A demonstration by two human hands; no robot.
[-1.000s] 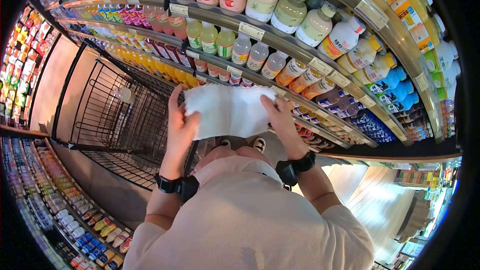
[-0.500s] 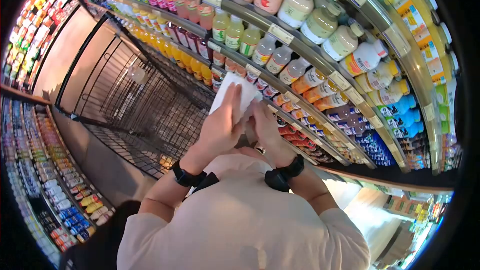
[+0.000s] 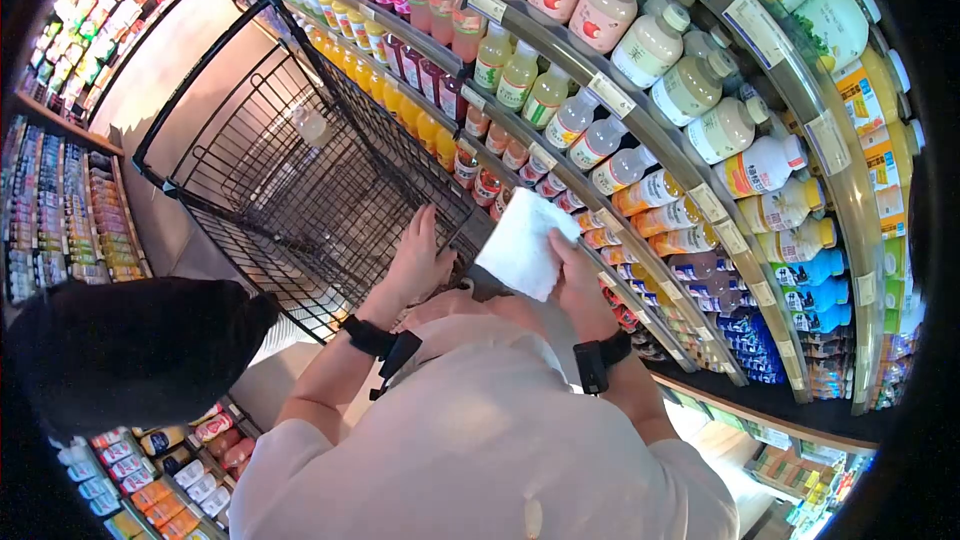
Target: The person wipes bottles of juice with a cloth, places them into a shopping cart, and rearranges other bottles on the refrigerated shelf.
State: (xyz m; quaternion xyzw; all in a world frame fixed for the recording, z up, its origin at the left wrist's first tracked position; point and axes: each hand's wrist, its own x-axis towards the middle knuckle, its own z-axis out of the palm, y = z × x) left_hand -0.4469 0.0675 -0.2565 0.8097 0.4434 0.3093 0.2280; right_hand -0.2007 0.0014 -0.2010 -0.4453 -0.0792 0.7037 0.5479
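Note:
A white folded cloth or paper (image 3: 527, 243) is held in my right hand (image 3: 580, 285), whose thumb lies over its face. My left hand (image 3: 420, 258) is off the white piece, its fingers stretched out beside the near side of a black wire shopping cart (image 3: 300, 170). A small round transparent item (image 3: 309, 125) shows at the cart's far part. Dark bands sit on both wrists. Bottles of juice (image 3: 520, 77) stand on the shelves just beyond the white piece.
Curved shelves with price rails (image 3: 610, 95) run along the front and right, full of bottles. Another stocked shelf (image 3: 75, 210) stands at the left. A dark rounded shape, perhaps a person's head (image 3: 140, 355), is close at the lower left. Pale floor (image 3: 165, 50) shows beyond the cart.
My left hand has come off the white piece and moved left; my right hand has moved right and down with it. The dark shape has come further into view at the left.

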